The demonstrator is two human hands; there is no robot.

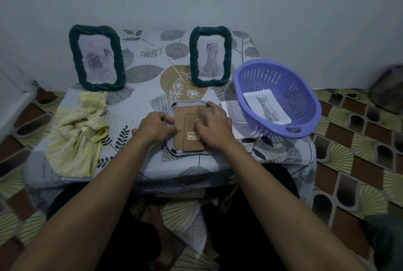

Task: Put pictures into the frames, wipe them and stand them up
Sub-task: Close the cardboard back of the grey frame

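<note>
A frame lies face down in the middle of the table, its brown cardboard back (189, 127) with a barcode sticker facing up. My left hand (158, 128) curls its fingers at the back's left edge. My right hand (214, 128) lies over the back's right side, fingers bent and pressing on it. Two dark green frames stand upright at the back: the left frame (97, 58) holds a flower picture, the right frame (210, 56) a cat picture. A yellow cloth (79, 133) lies crumpled at the left.
A purple plastic basket (277, 98) sits tilted at the table's right, holding a loose cat picture (267, 107). A white sheet (231, 116) lies partly under it. The small table has a leaf-patterned cover (144, 100) and stands against a wall. Patterned floor surrounds it.
</note>
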